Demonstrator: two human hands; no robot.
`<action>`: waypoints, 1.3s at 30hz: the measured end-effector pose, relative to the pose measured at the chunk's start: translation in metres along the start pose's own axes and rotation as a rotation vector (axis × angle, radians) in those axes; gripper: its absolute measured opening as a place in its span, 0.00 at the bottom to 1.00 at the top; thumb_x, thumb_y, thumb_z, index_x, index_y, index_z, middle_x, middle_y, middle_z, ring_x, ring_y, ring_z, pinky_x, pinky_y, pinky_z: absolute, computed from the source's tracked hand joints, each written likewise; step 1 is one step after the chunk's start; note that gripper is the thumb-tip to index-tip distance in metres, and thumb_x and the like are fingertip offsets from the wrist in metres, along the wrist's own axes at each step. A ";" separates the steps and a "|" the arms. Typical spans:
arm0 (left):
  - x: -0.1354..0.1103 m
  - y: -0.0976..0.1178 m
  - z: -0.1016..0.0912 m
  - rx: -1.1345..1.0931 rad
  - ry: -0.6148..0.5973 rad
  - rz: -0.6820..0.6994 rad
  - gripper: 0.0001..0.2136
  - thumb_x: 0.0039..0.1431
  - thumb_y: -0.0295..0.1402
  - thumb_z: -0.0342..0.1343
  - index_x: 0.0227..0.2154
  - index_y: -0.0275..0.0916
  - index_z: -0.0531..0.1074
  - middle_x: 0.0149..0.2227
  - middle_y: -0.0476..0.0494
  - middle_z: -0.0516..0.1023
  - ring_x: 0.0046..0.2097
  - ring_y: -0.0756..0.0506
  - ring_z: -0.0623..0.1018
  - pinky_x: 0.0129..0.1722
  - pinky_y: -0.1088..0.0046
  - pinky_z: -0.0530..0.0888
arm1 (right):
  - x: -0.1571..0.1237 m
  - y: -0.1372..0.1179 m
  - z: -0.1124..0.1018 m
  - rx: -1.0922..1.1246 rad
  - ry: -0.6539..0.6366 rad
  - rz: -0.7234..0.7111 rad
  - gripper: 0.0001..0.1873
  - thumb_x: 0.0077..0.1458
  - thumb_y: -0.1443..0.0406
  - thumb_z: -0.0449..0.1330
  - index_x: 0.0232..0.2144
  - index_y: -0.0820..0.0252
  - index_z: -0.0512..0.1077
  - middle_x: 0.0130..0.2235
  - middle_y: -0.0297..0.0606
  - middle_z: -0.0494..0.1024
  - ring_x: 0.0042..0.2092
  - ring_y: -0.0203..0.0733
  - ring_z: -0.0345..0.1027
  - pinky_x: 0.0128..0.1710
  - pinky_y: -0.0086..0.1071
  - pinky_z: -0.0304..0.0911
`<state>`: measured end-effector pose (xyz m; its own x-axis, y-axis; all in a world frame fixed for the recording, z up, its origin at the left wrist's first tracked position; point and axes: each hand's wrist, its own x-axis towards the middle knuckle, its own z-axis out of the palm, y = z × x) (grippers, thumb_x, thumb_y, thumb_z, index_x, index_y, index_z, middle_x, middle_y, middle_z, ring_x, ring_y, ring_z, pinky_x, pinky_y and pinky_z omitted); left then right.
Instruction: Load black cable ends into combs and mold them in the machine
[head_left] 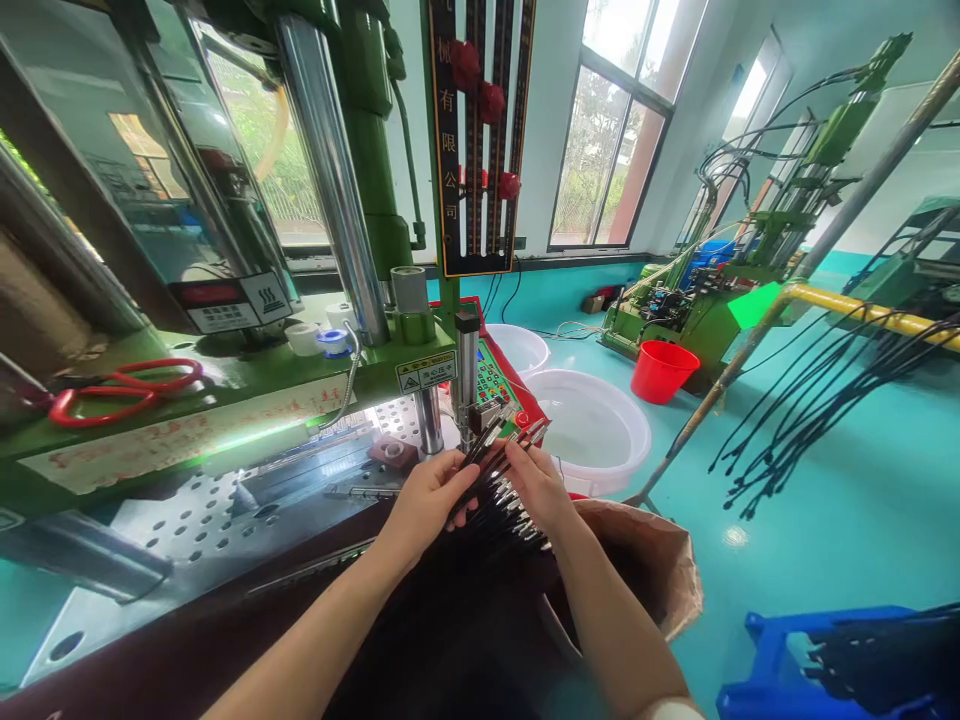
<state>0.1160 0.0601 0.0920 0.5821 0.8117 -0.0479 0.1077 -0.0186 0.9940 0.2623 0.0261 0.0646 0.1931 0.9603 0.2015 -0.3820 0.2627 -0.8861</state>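
My left hand (pixel 431 500) is closed round several thin black cables (pixel 489 452), their ends sticking up past the fingers. Close beside it, my right hand (pixel 541 490) has its fingers closed on the same bunch, near the reddish-brown and metallic ends. Beneath both hands spreads a pile of black cables (pixel 501 535) with shiny metal tips. An open cardboard box (pixel 675 590) stands under my right forearm. The lower ends of the held cables are hidden by my hands and the dark pile.
A green press (pixel 375 370) with a perforated metal table (pixel 187 520) stands at left, red-handled scissors (pixel 127 390) on its ledge. A red control panel (pixel 529 400), white tub (pixel 600 420) and red bucket (pixel 664 372) lie ahead. Cables hang from a yellow bar (pixel 840 302); a blue stool (pixel 765 660) stands lower right.
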 end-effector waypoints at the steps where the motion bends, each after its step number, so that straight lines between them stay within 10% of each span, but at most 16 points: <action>1: 0.001 -0.001 -0.001 0.019 0.005 0.004 0.13 0.51 0.43 0.51 0.26 0.37 0.63 0.19 0.52 0.68 0.18 0.54 0.65 0.16 0.81 0.60 | 0.000 0.002 -0.002 0.003 -0.015 0.002 0.15 0.52 0.56 0.57 0.35 0.62 0.74 0.32 0.38 0.76 0.37 0.42 0.69 0.40 0.37 0.63; 9: 0.011 0.010 -0.001 0.181 -0.016 0.143 0.10 0.52 0.37 0.51 0.24 0.36 0.68 0.22 0.52 0.68 0.26 0.52 0.67 0.26 0.77 0.63 | -0.008 0.001 -0.008 -0.012 -0.051 0.051 0.15 0.53 0.57 0.56 0.37 0.60 0.74 0.33 0.38 0.76 0.39 0.43 0.69 0.40 0.37 0.63; 17: 0.008 0.008 0.009 -0.049 -0.116 -0.042 0.13 0.48 0.42 0.54 0.24 0.34 0.69 0.21 0.50 0.70 0.22 0.51 0.69 0.21 0.75 0.65 | -0.005 0.004 0.006 0.147 -0.040 0.086 0.16 0.48 0.57 0.60 0.37 0.63 0.74 0.31 0.39 0.76 0.32 0.41 0.69 0.30 0.34 0.65; 23: 0.019 -0.006 0.002 0.033 0.022 0.073 0.15 0.51 0.44 0.51 0.24 0.35 0.71 0.23 0.49 0.71 0.24 0.52 0.69 0.22 0.78 0.65 | -0.014 0.000 0.004 -0.084 0.120 0.000 0.12 0.49 0.60 0.60 0.30 0.63 0.76 0.30 0.38 0.76 0.35 0.41 0.69 0.38 0.36 0.63; 33: 0.011 -0.010 0.009 -0.030 -0.103 0.013 0.18 0.54 0.46 0.45 0.25 0.35 0.69 0.19 0.51 0.67 0.19 0.54 0.63 0.18 0.78 0.58 | -0.037 -0.005 -0.007 -0.249 0.224 0.006 0.12 0.49 0.59 0.59 0.26 0.62 0.76 0.24 0.34 0.71 0.27 0.34 0.63 0.29 0.29 0.58; 39: -0.005 0.000 0.016 0.541 0.073 0.307 0.19 0.58 0.41 0.42 0.18 0.36 0.66 0.20 0.49 0.65 0.24 0.51 0.65 0.27 0.75 0.60 | -0.032 0.006 -0.005 -0.155 0.240 0.001 0.14 0.46 0.57 0.60 0.29 0.63 0.75 0.21 0.33 0.71 0.23 0.33 0.60 0.23 0.27 0.57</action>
<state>0.1258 0.0472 0.0903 0.5966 0.7601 0.2575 0.3482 -0.5342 0.7703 0.2579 -0.0038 0.0506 0.4081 0.9060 0.1124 -0.2434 0.2267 -0.9431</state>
